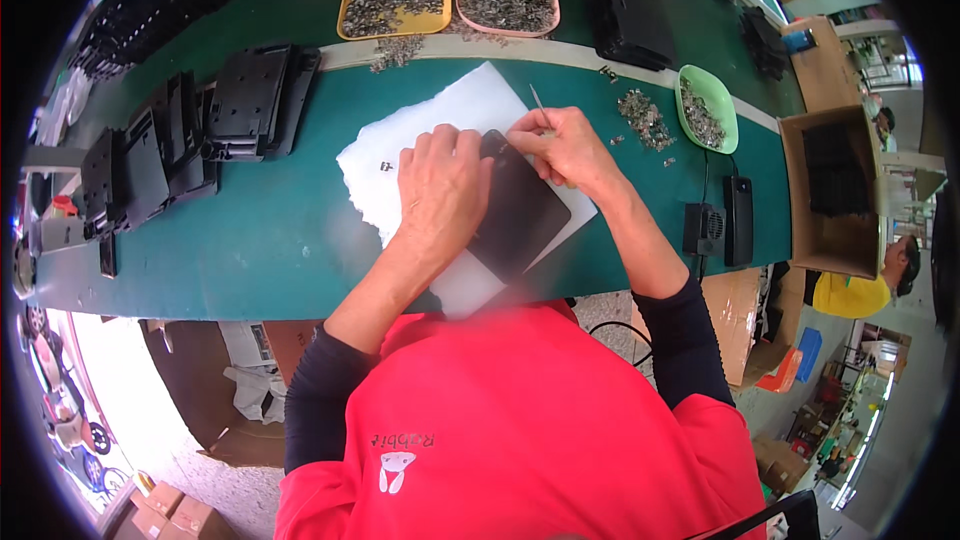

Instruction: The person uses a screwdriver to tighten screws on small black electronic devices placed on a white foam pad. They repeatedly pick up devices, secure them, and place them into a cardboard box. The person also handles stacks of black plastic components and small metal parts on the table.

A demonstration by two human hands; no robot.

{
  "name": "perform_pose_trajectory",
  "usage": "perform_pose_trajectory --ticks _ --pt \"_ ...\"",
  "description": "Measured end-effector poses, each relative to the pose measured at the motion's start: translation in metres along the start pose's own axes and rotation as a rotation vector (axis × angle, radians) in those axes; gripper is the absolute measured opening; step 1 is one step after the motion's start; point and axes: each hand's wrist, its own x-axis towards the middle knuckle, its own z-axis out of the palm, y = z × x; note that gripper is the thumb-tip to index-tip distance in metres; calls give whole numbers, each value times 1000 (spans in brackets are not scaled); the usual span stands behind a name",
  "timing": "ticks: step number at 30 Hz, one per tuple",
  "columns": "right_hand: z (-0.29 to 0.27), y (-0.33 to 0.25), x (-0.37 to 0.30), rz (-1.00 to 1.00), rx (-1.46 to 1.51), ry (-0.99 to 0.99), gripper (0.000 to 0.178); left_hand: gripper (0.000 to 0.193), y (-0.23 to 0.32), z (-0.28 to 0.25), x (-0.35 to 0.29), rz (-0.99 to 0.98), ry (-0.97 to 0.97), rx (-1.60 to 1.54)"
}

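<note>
A flat black plastic panel (524, 202) with rounded corners lies tilted on a white foam sheet (378, 158). Bent over the panel's left edge, the fingers of my left hand (440, 185) close on it; their tips are partly hidden. My right hand (568, 150) is pinched at the panel's upper corner and grips a thin, pointed metal tool (538, 100), whose tip sticks up past the fingers. Whether those fingers also hold a small part is hidden. On the foam, left of my left hand, sits a small metal piece (387, 167).
Small metal parts fill a yellow tray (343, 20), a pink tray (556, 12) and a green bowl (727, 105). A loose pile (645, 118) lies beside the bowl. Black plastic housings (245, 105) stack at left. A black speaker-like device (704, 230) and open carton (835, 260) stand right.
</note>
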Motion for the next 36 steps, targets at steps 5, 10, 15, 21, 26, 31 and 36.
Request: perform_pose_trajectory --ticks 5,10,15,21,26,31,36 --pt "-3 4 -3 19 10 -21 14 24 4 13 4 3 15 -66" --pt "-1 4 0 -4 -29 -19 14 24 0 18 5 -21 28 -167" --pt "-1 4 4 46 12 -19 13 24 0 20 6 -40 20 -192" --pt "0 -5 6 110 98 -41 13 28 -2 24 4 -45 56 -212" --pt "2 -1 5 151 252 -20 11 26 -3 22 4 -57 60 -295" --pt "8 3 5 173 221 36 11 25 -4 24 4 -57 15 -300" --pt "11 0 3 151 187 26 13 24 -2 20 3 -50 14 -267"
